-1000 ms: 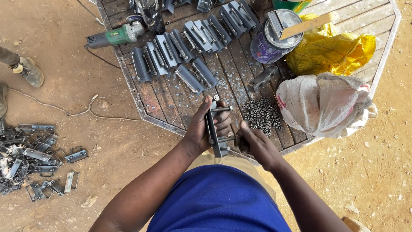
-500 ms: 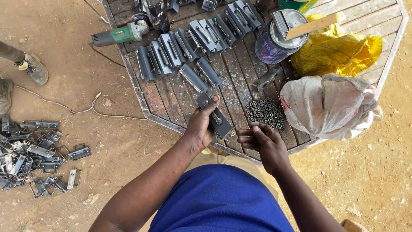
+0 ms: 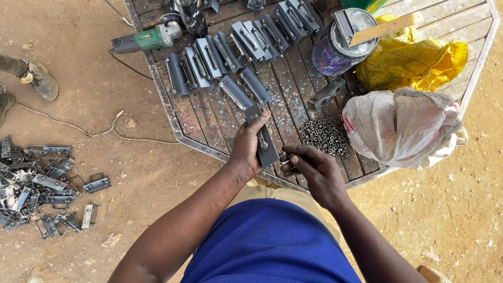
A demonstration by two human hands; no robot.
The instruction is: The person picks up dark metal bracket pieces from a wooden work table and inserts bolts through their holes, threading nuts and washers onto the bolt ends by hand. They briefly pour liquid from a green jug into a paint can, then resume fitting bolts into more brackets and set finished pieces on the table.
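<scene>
The left hand (image 3: pixel 249 147) grasps a flat dark-grey steel latch plate with a sliding bolt (image 3: pixel 264 141), holding it just above the near edge of the slatted wooden tabletop with a metal frame (image 3: pixel 173 118). The right hand (image 3: pixel 314 170) has its fingers curled at the plate's lower end, seemingly pinching a small part (too small to tell what). Holding the plate steady and level should help the fitting go cleanly. Just beyond lies a heap of small dark metal nuts (image 3: pixel 325 136), then rows of similar grey latch plates (image 3: pixel 225 57), with a green angle grinder (image 3: pixel 144 39) farther back.
</scene>
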